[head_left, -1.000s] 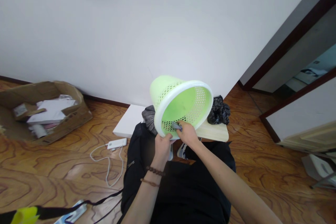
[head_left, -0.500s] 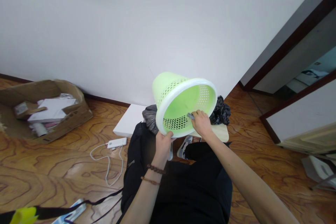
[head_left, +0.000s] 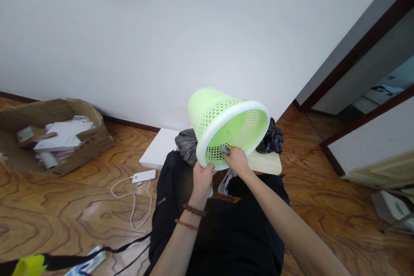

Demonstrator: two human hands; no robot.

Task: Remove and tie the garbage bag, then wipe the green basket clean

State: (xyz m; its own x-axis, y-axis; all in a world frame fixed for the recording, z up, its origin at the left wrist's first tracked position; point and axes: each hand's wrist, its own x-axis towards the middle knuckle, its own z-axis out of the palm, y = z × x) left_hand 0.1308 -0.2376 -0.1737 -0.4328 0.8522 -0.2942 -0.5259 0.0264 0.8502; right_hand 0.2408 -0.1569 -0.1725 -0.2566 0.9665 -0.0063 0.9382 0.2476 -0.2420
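Note:
A light green plastic basket (head_left: 207,103) with a pale rim and rows of holes is tilted on its side, its mouth facing me. My left hand (head_left: 203,177) grips the rim at the lower left, thumb over the edge. At the mouth, my right hand (head_left: 237,159) is closed on a small grey cloth (head_left: 224,150), which lies near the perforated inner wall. Behind the basket sit a grey plastic bag (head_left: 186,144) on the left and a black plastic bag (head_left: 271,138) on the right, by a pale wooden board (head_left: 267,163).
An open cardboard box (head_left: 105,138) with papers stands on the wooden floor at the left. Near it are a flat white box (head_left: 155,151) and a white power strip (head_left: 144,176) with a cable. A white wall rises behind; a doorway is at the right.
My right hand has moved left and slightly down with the grey cloth. The basket has turned a little, its rim shifting slightly to the right.

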